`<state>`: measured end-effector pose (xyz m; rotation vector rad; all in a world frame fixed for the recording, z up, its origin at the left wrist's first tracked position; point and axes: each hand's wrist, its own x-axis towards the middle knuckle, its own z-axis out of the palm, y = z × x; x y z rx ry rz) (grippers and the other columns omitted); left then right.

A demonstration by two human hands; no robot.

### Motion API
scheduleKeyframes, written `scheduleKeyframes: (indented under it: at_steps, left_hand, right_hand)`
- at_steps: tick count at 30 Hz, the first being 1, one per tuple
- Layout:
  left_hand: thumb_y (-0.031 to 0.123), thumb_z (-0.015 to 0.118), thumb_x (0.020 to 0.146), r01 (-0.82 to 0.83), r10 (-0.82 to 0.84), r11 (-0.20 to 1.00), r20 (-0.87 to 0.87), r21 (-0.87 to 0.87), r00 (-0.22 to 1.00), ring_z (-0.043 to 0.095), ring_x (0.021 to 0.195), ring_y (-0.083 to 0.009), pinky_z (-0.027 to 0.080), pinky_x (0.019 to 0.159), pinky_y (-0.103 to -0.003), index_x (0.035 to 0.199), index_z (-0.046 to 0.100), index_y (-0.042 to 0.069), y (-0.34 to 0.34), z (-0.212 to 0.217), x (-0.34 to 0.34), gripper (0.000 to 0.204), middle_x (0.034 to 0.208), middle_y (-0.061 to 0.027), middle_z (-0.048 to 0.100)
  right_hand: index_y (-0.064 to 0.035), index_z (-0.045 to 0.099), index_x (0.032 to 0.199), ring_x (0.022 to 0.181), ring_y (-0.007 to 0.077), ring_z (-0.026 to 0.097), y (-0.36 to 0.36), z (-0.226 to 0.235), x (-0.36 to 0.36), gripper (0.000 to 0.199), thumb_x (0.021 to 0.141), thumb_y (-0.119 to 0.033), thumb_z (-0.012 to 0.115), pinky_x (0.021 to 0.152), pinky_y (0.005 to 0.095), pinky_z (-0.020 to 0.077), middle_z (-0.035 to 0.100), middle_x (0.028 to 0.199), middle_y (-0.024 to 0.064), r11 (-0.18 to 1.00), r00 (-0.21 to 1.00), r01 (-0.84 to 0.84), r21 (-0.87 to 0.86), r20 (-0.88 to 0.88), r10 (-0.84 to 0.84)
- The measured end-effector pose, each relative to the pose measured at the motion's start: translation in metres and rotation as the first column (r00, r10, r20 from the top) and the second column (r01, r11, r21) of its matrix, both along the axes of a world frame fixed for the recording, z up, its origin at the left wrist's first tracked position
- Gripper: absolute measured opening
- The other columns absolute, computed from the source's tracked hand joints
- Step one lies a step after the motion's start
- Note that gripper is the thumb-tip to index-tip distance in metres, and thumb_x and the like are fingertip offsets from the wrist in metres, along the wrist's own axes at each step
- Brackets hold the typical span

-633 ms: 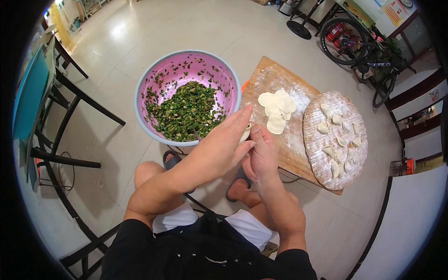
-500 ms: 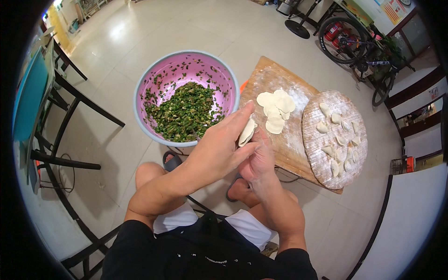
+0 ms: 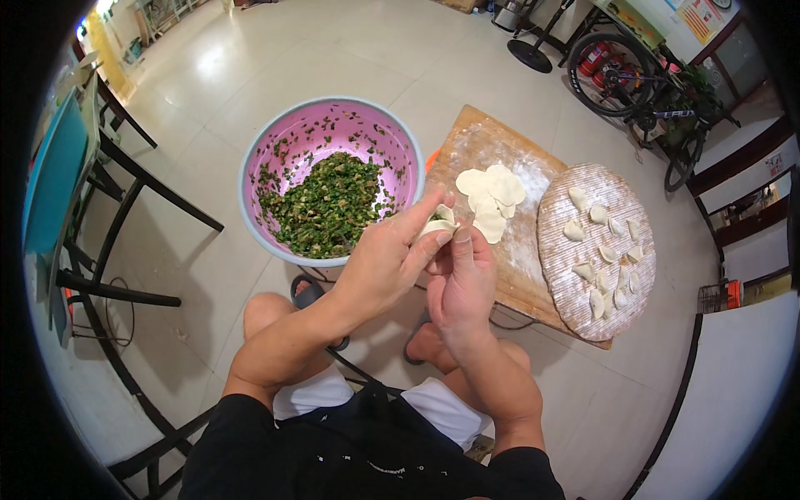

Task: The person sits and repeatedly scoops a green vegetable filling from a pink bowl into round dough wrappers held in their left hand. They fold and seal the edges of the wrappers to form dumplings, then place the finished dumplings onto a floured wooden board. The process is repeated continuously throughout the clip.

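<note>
From where I stand, the half-folded dumpling (image 3: 439,225) is held up between both hands, over the gap between the basin and the board. The left hand (image 3: 398,248) cups it from the left, fingers behind and thumb along the near side; the right hand (image 3: 461,279) has thumb and fingertips pinched together on its right end. The dough's long axis looks to run roughly crosswise, rising slightly to the right, with green showing at its upper opening. Both hands touch it, but the left grip covers more of it.

Half a second ago the dough stood steeper, its pale folded side showing against the left fingers; now it lies more crosswise, with filling visible, and the right fingertips have moved onto its end.

Left of and beyond the hands sits the pink basin (image 3: 244,179) of chopped green filling (image 3: 329,204). To the right, round wrappers (image 3: 492,200) overlap on the floured wooden board (image 3: 523,282), and finished-looking dumplings (image 3: 597,215) dot the ribbed oval tray (image 3: 571,279). Farther off, a bicycle (image 3: 612,77) stands.
</note>
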<state>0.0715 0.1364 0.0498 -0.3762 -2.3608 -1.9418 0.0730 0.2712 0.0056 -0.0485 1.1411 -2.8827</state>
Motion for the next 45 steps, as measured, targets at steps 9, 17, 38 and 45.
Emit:
scheduleKeyframes:
  at_steps: [9, 17, 38, 45]
  left_hand:
    - [0.009, 0.054, 0.105, 0.020, -0.018, 0.999, -0.043, 0.047, 0.999, 0.063, 0.076, -0.0067, 0.054, 0.071, -0.023, 0.145, 0.053, 0.002, 0.003, 0.004, 0.001, 0.041, 0.105, -0.0083, 0.069]
    - [0.003, 0.055, 0.102, -0.005, 0.018, 0.998, -0.183, 0.067, 0.983, 0.067, 0.078, -0.0089, 0.057, 0.066, -0.023, 0.132, 0.064, 0.000, 0.006, 0.002, 0.003, 0.031, 0.139, -0.0195, 0.061]
    - [0.018, 0.046, 0.109, 0.128, -0.161, 0.976, 0.188, 0.177, 0.969, 0.061, 0.075, -0.0061, 0.052, 0.068, -0.022, 0.151, 0.042, -0.001, 0.019, 0.015, 0.004, 0.046, 0.130, -0.0113, 0.062]
    - [0.018, 0.050, 0.107, 0.164, -0.203, 0.953, 0.135, 0.255, 0.970, 0.062, 0.097, -0.0109, 0.054, 0.076, -0.027, 0.156, 0.027, -0.004, 0.019, 0.007, -0.002, 0.058, 0.154, -0.0136, 0.047]
  right_hand:
    - [0.0071, 0.067, 0.122, 0.077, 0.0104, 0.058, 0.000, 0.007, 0.000, 0.031, 0.099, -0.014, 0.067, 0.069, 0.0256, 0.0512, 0.064, 0.111, 0.0070, 0.954, 0.982, 0.177, 0.242, -0.102, -0.156]
    - [0.0066, 0.073, 0.105, 0.085, 0.0117, 0.061, 0.004, 0.019, 0.006, 0.022, 0.096, -0.013, 0.071, 0.074, 0.0256, 0.0505, 0.066, 0.114, 0.0088, 0.912, 0.978, 0.205, 0.356, -0.115, -0.175]
    - [0.0028, 0.070, 0.109, 0.071, 0.0094, 0.058, 0.023, 0.019, 0.003, 0.020, 0.102, -0.014, 0.062, 0.062, 0.0239, 0.0471, 0.067, 0.093, 0.0067, 0.874, 0.986, 0.156, 0.460, -0.123, -0.112]
    - [0.0004, 0.066, 0.114, 0.062, 0.0057, 0.050, 0.018, 0.022, -0.008, 0.031, 0.105, -0.028, 0.058, 0.053, 0.0234, 0.0417, 0.064, 0.081, 0.0013, 1.000, 0.987, -0.007, -0.013, 0.163, 0.009]
